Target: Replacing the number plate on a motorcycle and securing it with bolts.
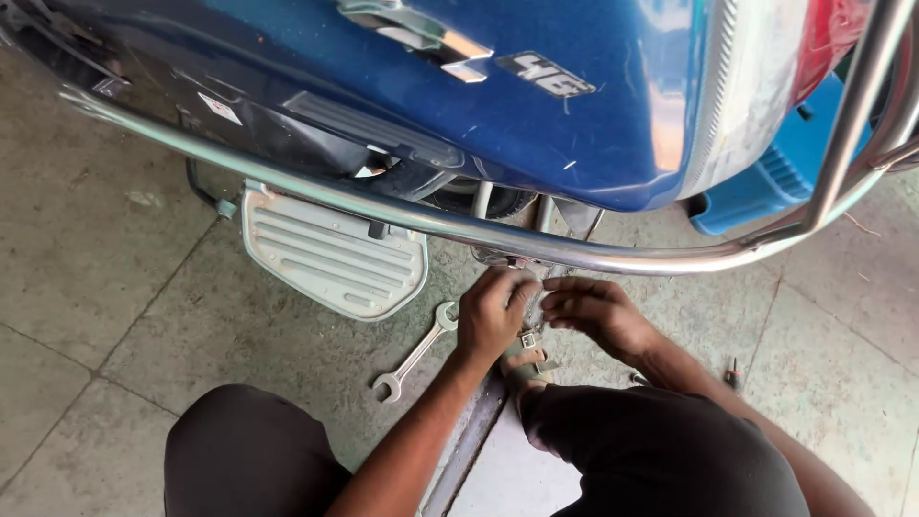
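Left hand (493,311): fingers curled, pinching a small metal part (532,308) under the chrome guard rail (402,215).
Right hand (598,308): fingertips pressed onto it.
Floor: spanner (414,353) near the left wrist.

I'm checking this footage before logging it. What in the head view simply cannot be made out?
- What the left hand and right hand pinch together under the chrome guard rail: covered by the fingers.
- The wheel: mostly hidden behind the blue scooter body and the rail.
- The small tool on the floor: too small to identify.
- The blue plastic item: cut off by the body panel and rail.
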